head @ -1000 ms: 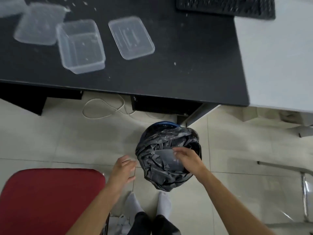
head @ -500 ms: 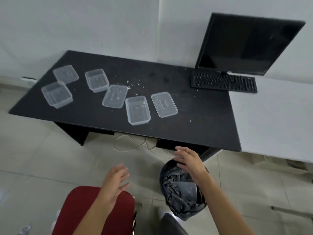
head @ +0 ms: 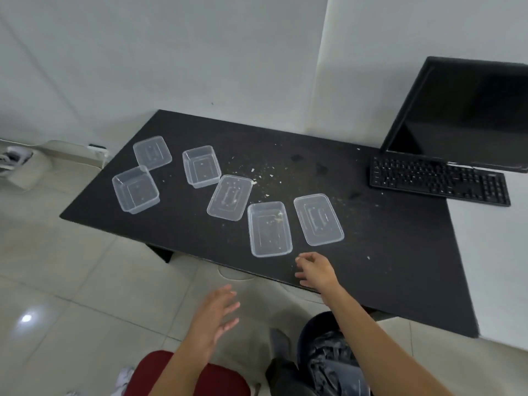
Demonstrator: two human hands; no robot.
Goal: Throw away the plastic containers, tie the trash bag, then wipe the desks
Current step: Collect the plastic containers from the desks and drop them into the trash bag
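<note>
The right hand (head: 314,271), loosely curled and empty, hovers just short of the clear rectangular plastic tub (head: 269,228), which lies lengthwise away from it; the spread, empty left hand (head: 217,315) is farther off.

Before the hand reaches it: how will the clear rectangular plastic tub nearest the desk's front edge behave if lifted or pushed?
The clear rectangular plastic tub probably feels light: thin see-through walls, only crumbs inside. Its walls likely flex if the right hand squeezes. Pushed, it should slide on the black desk rather than tip: low, wide.
</note>
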